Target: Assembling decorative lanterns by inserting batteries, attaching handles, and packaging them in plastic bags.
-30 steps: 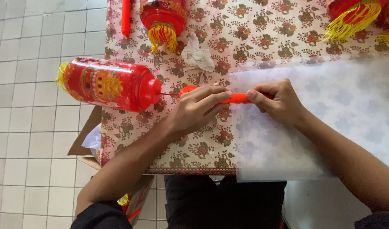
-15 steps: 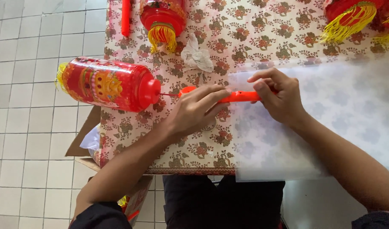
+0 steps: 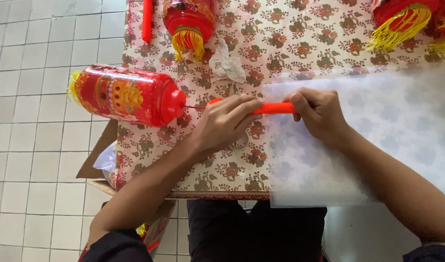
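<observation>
Gripping the orange stick (image 3: 273,107) lengthwise, left hand (image 3: 229,121) and right hand (image 3: 319,114) pinched it near the table edge (image 3: 217,195); it pointed left at the red lantern (image 3: 127,95).

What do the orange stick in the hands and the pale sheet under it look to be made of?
Orange stick: probably smooth plastic, going by its even bright colour and slight sheen. Pale sheet: likely thin translucent plastic film or waxy paper, since the floral tablecloth shows through faintly.

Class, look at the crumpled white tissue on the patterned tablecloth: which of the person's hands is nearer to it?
Left. The left hand grips the orange stick just below the crumpled white tissue; the right hand holds the stick's other end, farther off to the tissue's right.
</observation>
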